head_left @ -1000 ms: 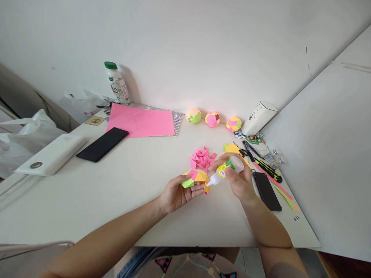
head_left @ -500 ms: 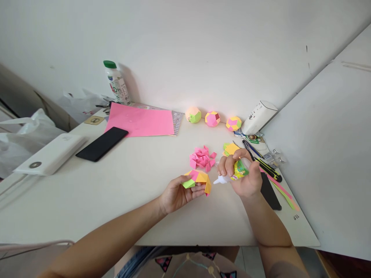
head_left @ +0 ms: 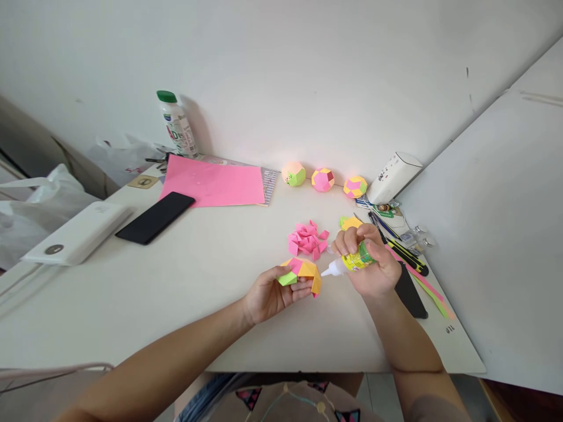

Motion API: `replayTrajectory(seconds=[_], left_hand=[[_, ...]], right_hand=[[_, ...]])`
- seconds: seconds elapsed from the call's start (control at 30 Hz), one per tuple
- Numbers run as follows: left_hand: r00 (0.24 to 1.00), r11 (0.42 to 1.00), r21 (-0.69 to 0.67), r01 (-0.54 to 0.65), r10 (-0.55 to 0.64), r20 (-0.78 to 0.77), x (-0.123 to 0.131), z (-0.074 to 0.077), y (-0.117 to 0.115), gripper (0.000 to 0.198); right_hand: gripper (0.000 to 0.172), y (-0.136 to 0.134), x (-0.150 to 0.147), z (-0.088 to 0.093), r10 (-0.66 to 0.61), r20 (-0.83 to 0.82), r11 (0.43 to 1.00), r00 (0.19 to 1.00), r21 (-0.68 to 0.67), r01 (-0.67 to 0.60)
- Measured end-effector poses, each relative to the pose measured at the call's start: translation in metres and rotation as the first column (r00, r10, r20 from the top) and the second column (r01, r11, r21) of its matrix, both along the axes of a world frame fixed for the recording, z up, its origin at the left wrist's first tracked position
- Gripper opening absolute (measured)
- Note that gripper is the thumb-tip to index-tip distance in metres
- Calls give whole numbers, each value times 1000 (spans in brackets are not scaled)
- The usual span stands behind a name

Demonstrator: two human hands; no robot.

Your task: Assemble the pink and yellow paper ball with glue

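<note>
Between the thumb and fingers of my left hand (head_left: 271,298) is a partly built paper ball (head_left: 303,269) in orange, pink and green, its open side facing right and down. My right hand (head_left: 373,269) grips a glue bottle (head_left: 357,258) with a yellow-green label. The bottle's white nozzle points left, its tip close to the orange edge of the paper ball; whether they touch I cannot tell. Just beyond the paper ball lies a heap of folded pink paper pieces (head_left: 308,239). Yellow and green paper pieces (head_left: 350,223) lie behind my right hand, partly hidden by it.
Three finished paper balls (head_left: 323,179) line the wall, beside a white container (head_left: 394,177). Pens and a cutter (head_left: 409,258) lie at the right. On the left are a pink sheet (head_left: 215,183), a black phone (head_left: 156,218), a white power bank (head_left: 77,233) and a green-capped bottle (head_left: 178,126).
My right hand has tilted the glue bottle flatter and brought its nozzle slightly left, nearer the paper ball. My left hand has hardly moved.
</note>
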State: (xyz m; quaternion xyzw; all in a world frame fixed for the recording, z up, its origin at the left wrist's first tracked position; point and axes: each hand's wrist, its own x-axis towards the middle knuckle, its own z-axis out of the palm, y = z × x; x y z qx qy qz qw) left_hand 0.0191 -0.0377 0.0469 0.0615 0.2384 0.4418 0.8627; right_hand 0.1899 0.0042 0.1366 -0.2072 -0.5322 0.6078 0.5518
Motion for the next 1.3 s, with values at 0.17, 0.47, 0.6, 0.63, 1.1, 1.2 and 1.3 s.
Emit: replayTrajectory(seconds=[0.17, 0.47, 0.6, 0.63, 1.1, 1.2, 1.3], left_hand=[[1000, 1000, -16, -13, 13, -8, 0, 1, 0, 18], [1000, 1000, 13, -16, 15, 9, -1, -2, -1, 18], [1000, 1000, 15, -6, 5, 13, 0, -3, -1, 18], [1000, 1000, 13, -1, 0, 15, 0, -3, -1, 17], [999, 1000, 8, -1, 1, 54, 4, -3, -4, 21], [997, 999, -5, -50, 50, 51, 0, -2, 0, 21], [993, 996, -7, -94, 94, 66, -5, -2, 5, 22]], right_hand=[[16, -1, 1, 3, 24, -104, 995, 994, -93, -34], [22, -3, -1, 4, -78, -126, 983, 989, -178, 55], [30, -3, 0, 4, -116, -119, 981, 986, -169, 95], [31, -3, 1, 3, -122, -118, 980, 985, -170, 101], [46, -1, -16, -1, -99, -121, 991, 988, -101, 87], [47, 7, -25, 3, -83, -132, 994, 988, -75, 73], [48, 18, -39, 9, -41, -127, 997, 991, -75, 32]])
